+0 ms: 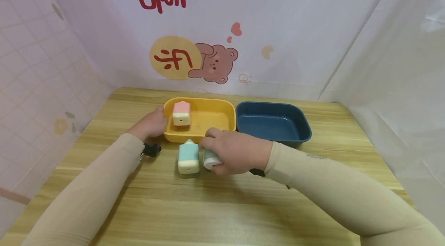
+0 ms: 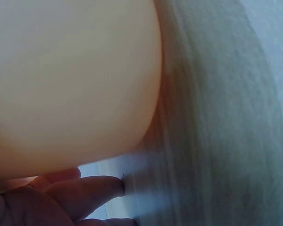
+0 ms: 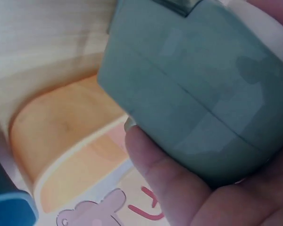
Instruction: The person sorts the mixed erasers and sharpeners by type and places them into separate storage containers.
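Observation:
My right hand [image 1: 240, 151] grips a small grey-green item [image 3: 193, 89] with a white end, in front of the yellow bin [image 1: 217, 137]. In the right wrist view a seam line runs across its side, with a dark patch near its top edge. Just left of it stands a teal-and-cream bottle-shaped item [image 1: 189, 159] with a small knob on top. My left hand [image 1: 151, 122] holds the bin's left end by the rim; the left wrist view shows some fingers [image 2: 85, 193] beside a large pale surface. Inside the bin, at the left, sits a similar pink-and-cream item [image 1: 181, 114].
A dark blue bin [image 1: 302, 130] stands against the yellow bin's right side. Both are on a wood-grain table [image 1: 167, 215]. White printed cloth [image 1: 292, 14] hangs behind and at the sides. A black wrist strap [image 1: 152, 150] shows at the left wrist.

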